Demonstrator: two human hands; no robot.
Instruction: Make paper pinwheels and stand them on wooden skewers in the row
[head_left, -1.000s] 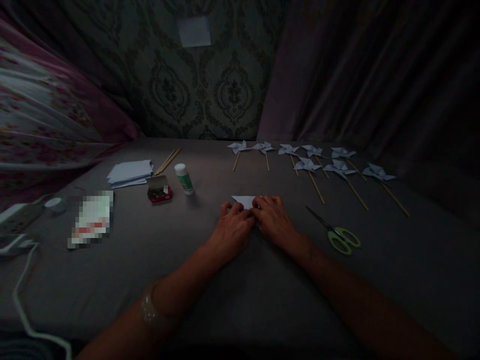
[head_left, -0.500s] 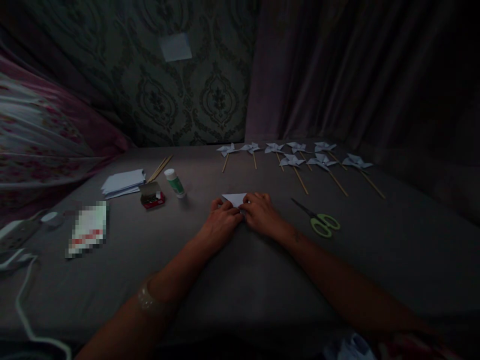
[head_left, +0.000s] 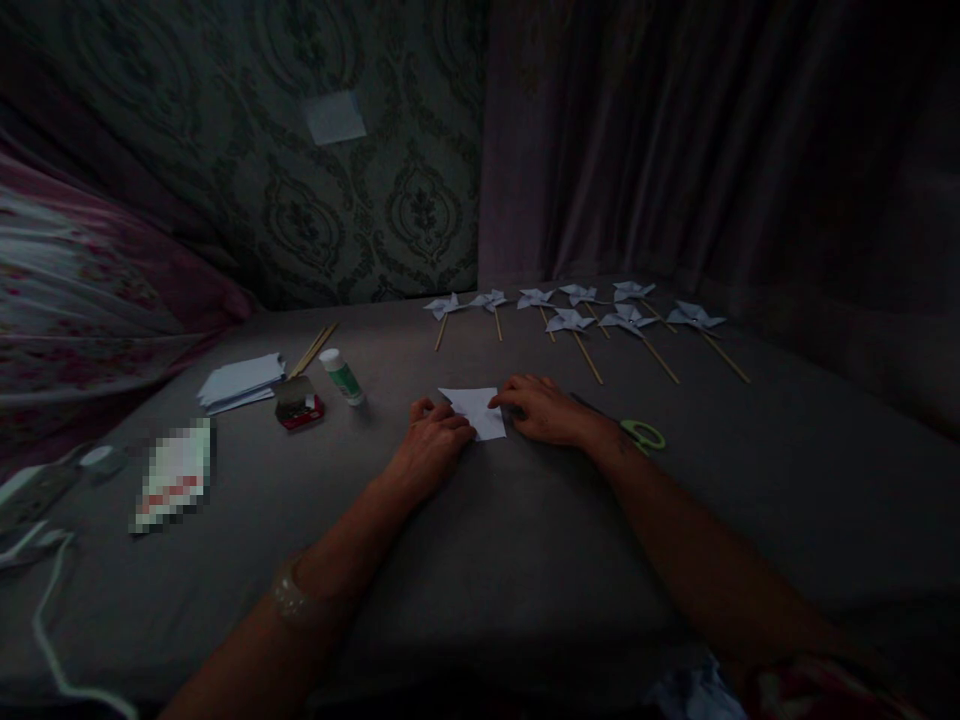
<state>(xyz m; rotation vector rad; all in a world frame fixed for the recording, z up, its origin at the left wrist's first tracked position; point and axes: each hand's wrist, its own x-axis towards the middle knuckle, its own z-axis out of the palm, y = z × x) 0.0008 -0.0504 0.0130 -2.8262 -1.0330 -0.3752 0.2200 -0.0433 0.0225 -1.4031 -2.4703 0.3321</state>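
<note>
A small white sheet of paper (head_left: 484, 412) lies unfolded on the cloth in front of me, its lower left corner under my fingers. My left hand (head_left: 437, 440) is closed over that corner and holds it down. At the paper's right edge is my right hand (head_left: 546, 412), its index finger stretched onto the sheet and its fingers apart. Just past my right wrist, green-handled scissors (head_left: 651, 434) lie partly hidden by my arm.
Several white paper pinwheels (head_left: 568, 320) on sticks lie along the back right. To the left are a glue stick (head_left: 342, 378), a small red box (head_left: 300, 408), wooden sticks (head_left: 313, 350), a paper stack (head_left: 241, 381), a blurred packet (head_left: 175, 475) and a power strip (head_left: 37, 492).
The paper, folded into a triangle before, now lies opened out. My right hand has moved to the right, away from my left, and now covers part of the scissors. The view has shifted slightly.
</note>
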